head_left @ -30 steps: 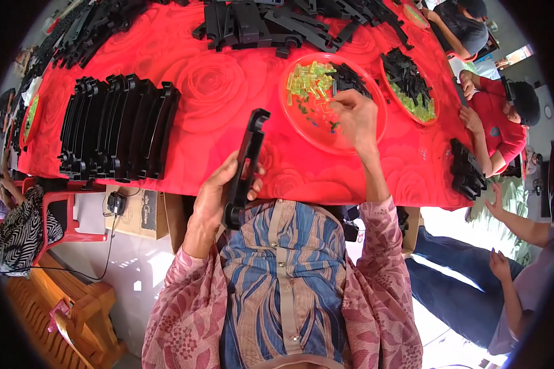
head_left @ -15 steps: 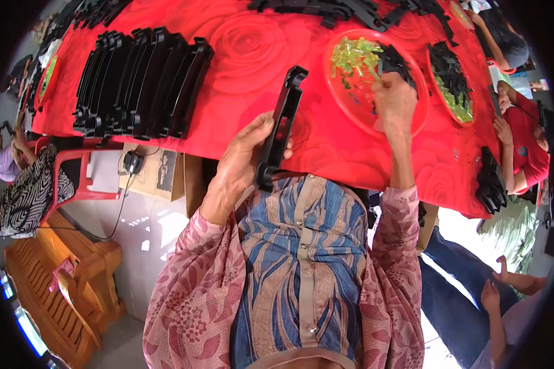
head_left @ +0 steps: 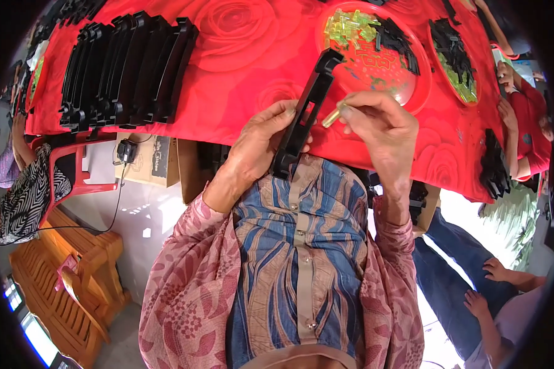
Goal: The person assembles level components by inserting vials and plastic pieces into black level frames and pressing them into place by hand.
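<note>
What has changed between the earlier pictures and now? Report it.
The right hand has moved from over the plate toward the body and leftward, beside the bar; a yellowish piece now shows pinched in its fingers. Unchanged: the left hand holds the bar; the row of bars stands untouched.

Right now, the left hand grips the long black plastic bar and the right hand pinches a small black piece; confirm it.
Not quite: the head view shows the right hand pinching a small slim yellowish piece, not a black one; the left hand does grip the long black plastic bar.
</note>
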{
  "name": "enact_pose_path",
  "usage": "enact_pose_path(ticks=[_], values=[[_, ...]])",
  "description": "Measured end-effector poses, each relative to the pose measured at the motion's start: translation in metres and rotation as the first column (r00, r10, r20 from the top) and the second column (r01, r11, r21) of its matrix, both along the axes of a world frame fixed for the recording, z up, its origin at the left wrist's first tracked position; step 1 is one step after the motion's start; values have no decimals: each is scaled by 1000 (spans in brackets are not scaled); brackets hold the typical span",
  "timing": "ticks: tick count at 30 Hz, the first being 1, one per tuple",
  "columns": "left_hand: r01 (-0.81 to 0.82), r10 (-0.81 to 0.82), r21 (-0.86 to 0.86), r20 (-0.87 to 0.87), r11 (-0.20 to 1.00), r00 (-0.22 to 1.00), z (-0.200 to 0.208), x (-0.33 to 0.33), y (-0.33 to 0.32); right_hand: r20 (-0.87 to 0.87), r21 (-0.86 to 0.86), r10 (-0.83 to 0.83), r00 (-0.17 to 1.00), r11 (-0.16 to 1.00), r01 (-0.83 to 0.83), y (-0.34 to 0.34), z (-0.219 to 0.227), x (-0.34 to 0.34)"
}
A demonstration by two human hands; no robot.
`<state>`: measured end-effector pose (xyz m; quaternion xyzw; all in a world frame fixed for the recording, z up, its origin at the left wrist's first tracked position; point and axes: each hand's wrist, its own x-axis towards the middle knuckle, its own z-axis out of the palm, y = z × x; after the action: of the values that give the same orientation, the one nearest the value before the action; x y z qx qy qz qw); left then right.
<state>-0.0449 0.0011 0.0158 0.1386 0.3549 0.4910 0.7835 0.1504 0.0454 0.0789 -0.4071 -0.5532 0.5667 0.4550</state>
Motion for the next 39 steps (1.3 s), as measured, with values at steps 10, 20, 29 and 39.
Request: enact_pose_path(ticks=[10,20,29,39], values=[[-35,41,35,-166,999,985,0,18,-5,208,147,-64,976,989,34,-7,-14,-22],[51,-21,150,-197,987,980,2,14,-6,370,177,-139,918,981,77,-6,-15,-26],[79,-37,139,-280,987,959,13,16,-8,474,322,-219,853,945,64,-8,-18,-24],[54,191,360,-610,931,769,5,25,-14,594,371,-159,789,924,-93,0,-13,-18]])
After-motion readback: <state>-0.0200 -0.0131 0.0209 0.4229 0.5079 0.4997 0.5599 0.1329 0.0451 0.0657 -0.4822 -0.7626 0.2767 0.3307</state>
